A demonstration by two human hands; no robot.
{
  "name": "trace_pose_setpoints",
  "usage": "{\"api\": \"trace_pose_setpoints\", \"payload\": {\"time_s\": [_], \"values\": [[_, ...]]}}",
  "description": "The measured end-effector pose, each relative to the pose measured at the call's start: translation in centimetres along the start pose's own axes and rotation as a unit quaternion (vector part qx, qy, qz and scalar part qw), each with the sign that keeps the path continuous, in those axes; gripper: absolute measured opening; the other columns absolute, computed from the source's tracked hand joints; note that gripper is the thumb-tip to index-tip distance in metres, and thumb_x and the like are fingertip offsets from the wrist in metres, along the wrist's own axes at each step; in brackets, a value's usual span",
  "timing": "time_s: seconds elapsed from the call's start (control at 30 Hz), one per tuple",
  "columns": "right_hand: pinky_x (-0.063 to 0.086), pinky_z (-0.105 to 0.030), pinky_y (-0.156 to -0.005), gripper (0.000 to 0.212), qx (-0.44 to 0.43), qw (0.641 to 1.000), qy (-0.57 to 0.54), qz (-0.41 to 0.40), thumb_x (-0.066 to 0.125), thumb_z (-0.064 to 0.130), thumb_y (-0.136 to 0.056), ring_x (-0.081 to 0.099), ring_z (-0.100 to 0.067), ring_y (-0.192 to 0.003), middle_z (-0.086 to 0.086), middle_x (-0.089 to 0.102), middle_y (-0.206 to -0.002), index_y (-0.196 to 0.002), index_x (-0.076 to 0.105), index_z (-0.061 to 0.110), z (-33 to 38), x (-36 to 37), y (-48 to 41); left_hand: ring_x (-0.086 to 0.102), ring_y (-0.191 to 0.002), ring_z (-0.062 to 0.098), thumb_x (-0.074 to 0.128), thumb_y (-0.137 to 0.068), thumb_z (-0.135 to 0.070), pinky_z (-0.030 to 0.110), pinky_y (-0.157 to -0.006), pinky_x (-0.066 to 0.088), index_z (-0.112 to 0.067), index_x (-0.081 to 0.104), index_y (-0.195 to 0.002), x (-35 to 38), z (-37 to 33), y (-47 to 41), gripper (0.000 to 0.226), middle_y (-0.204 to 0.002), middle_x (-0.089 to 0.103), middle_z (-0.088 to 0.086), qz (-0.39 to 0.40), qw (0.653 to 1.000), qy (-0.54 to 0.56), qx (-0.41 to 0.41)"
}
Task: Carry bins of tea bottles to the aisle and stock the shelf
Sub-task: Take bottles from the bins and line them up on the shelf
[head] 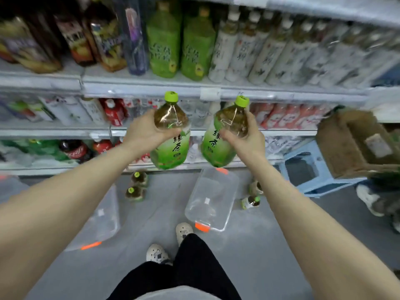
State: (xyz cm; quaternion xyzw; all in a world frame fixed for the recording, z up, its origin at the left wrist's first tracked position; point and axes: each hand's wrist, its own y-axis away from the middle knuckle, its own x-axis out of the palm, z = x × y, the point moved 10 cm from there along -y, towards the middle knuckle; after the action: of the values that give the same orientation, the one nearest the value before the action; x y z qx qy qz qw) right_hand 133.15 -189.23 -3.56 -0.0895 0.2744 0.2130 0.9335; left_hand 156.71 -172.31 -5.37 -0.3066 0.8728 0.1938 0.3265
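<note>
Head view of a store aisle. The left hand (147, 131) grasps the left bottle (173, 146) by its shoulder, and the right hand (249, 137) grasps the right bottle (218, 144) the same way. Both green-tea bottles are in the air, tilted, apart from each other, with their caps just below the upper shelf (151, 89).

That shelf carries matching green bottles (164, 44), white bottles (259, 50) to their right and dark ones to their left. Lower shelves hold blurred red and white drinks.

The grey floor (270, 245) is smooth. On it lie two clear bins with orange latches, the left bin (101, 219) and the right bin (213, 200). Two small bottles (136, 187) stand between them near the shelf foot, and two more (252, 201) stand just right of the right bin. A blue stool (311, 169) stands at right, with a cardboard box (350, 144) above it.
</note>
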Motion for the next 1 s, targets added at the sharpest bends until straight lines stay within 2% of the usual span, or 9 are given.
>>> {"api": "trace_pose_setpoints", "payload": {"time_s": [0.13,0.23,0.37,0.53,0.63,0.73,0.83,0.93,1.0], "values": [[0.048,-0.039,-0.101,0.077,-0.059,0.997,-0.007,-0.052,0.079,0.047,-0.063,0.06,-0.007,-0.112,0.019,0.064,-0.117,-0.134,0.047,0.042,6.2,-7.3,-1.3,0.058,-0.118,0.028,0.079,-0.068,-0.064,0.034,-0.093,0.045,-0.018,0.054,-0.13,-3.9,-9.6,-0.3,0.081,-0.128,0.064,0.004,-0.006,0.997,-0.004,0.083],[0.047,-0.036,-0.101,0.077,-0.099,0.991,0.0,-0.086,0.078,0.045,-0.068,0.058,-0.006,-0.112,0.017,0.061,-0.124,-0.137,0.045,0.04,10.9,-12.7,-2.0,0.054,-0.125,0.027,0.081,-0.068,-0.062,0.035,-0.1,0.042,-0.015,0.05,-0.138,-7.1,-16.0,-0.1,0.09,-0.137,0.059,0.005,-0.026,0.991,0.003,0.133],[0.044,-0.034,-0.102,0.074,-0.156,0.98,0.006,-0.126,0.076,0.044,-0.073,0.055,-0.009,-0.115,0.014,0.058,-0.126,-0.14,0.045,0.035,16.8,-19.7,-3.0,0.058,-0.115,0.017,0.083,-0.061,-0.063,0.033,-0.097,0.045,-0.023,0.054,-0.132,-11.0,-23.7,-0.1,0.086,-0.128,0.062,-0.005,-0.039,0.98,0.037,0.19],[0.043,-0.028,-0.09,0.065,-0.24,0.957,0.049,-0.154,0.072,0.046,-0.079,0.056,-0.011,-0.107,0.016,0.059,-0.117,-0.138,0.045,0.037,23.5,-27.6,-4.5,0.06,-0.102,0.009,0.083,-0.061,-0.063,0.03,-0.089,0.045,-0.031,0.055,-0.116,-14.9,-33.0,0.3,0.07,-0.109,0.062,-0.017,-0.067,0.962,0.059,0.258],[0.039,-0.015,-0.082,0.064,-0.254,0.952,0.034,-0.168,0.074,0.044,-0.082,0.055,-0.009,-0.099,0.022,0.057,-0.105,-0.139,0.045,0.036,26.0,-32.5,-6.8,0.061,-0.101,0.008,0.079,-0.055,-0.073,0.035,-0.093,0.05,-0.029,0.058,-0.118,-16.5,-38.3,0.3,0.08,-0.11,0.065,-0.015,-0.082,0.949,0.092,0.289],[0.044,-0.022,-0.078,0.062,-0.253,0.955,0.018,-0.153,0.072,0.044,-0.086,0.057,-0.008,-0.094,0.018,0.055,-0.104,-0.141,0.043,0.036,28.3,-36.8,-10.3,0.064,-0.105,0.015,0.079,-0.048,-0.078,0.039,-0.097,0.051,-0.023,0.054,-0.128,-17.5,-43.3,-0.6,0.1,-0.12,0.065,-0.008,-0.097,0.944,0.121,0.29],[0.054,-0.038,-0.09,0.063,-0.259,0.956,0.017,-0.136,0.071,0.056,-0.08,0.064,-0.013,-0.098,0.013,0.062,-0.11,-0.136,0.045,0.041,30.5,-40.0,-14.7,0.063,-0.108,0.019,0.08,-0.042,-0.077,0.04,-0.098,0.05,-0.019,0.047,-0.139,-18.1,-47.7,-1.5,0.118,-0.126,0.06,-0.005,-0.108,0.941,0.156,0.28],[0.054,-0.041,-0.093,0.066,-0.291,0.95,-0.017,-0.114,0.072,0.053,-0.081,0.065,-0.016,-0.102,0.008,0.063,-0.115,-0.138,0.045,0.034,33.1,-42.3,-18.9,0.057,-0.109,0.016,0.081,-0.061,-0.064,0.032,-0.095,0.045,-0.011,0.042,-0.145,-19.0,-51.0,-2.6,0.107,-0.121,0.053,-0.006,-0.146,0.935,0.177,0.271],[0.053,-0.036,-0.086,0.064,-0.31,0.945,-0.058,-0.091,0.072,0.044,-0.085,0.065,-0.016,-0.103,0.006,0.061,-0.117,-0.14,0.045,0.027,34.8,-43.1,-21.6,0.06,-0.103,0.017,0.08,-0.064,-0.064,0.031,-0.092,0.045,-0.012,0.054,-0.13,-19.7,-52.2,-3.5,0.088,-0.113,0.059,-0.007,-0.173,0.935,0.179,0.252]]}}
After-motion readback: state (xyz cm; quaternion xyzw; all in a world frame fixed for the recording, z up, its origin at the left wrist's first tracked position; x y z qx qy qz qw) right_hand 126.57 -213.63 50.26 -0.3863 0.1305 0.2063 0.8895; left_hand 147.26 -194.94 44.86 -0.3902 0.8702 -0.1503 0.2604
